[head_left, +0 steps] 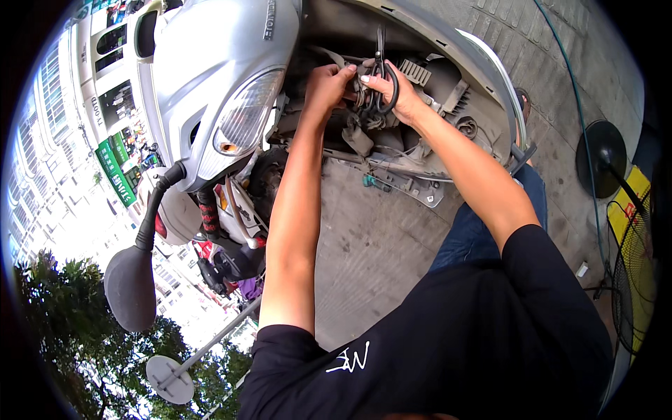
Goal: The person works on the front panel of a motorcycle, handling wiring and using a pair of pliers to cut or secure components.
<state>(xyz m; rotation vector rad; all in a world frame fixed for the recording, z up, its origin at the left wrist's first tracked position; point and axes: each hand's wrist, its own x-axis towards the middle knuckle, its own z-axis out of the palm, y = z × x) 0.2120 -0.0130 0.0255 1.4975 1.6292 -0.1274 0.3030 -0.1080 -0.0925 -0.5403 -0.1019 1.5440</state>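
The right hand (pixel 395 94) has its fingers through the loops of a pair of black scissors (pixel 381 77), blades pointing up toward twelve o'clock into the opened front of a silver scooter (pixel 217 63). The left hand (pixel 327 84), at nine o'clock of the scissors, is pinched shut on part of a wiring bundle (pixel 364 115) that sits just under the blades; which strand it holds I cannot tell. The main risk, as I judge it, is the blades closing on a neighbouring wire, since the strands lie tangled and touching. The left fingertips are just beside the cutting edge and could be nicked. Loose cables hang toward six o'clock over the grey plastic panel (pixel 413 185), and a tug could strain their connectors. The headlight (pixel 245 112) sits at nine o'clock, well apart.
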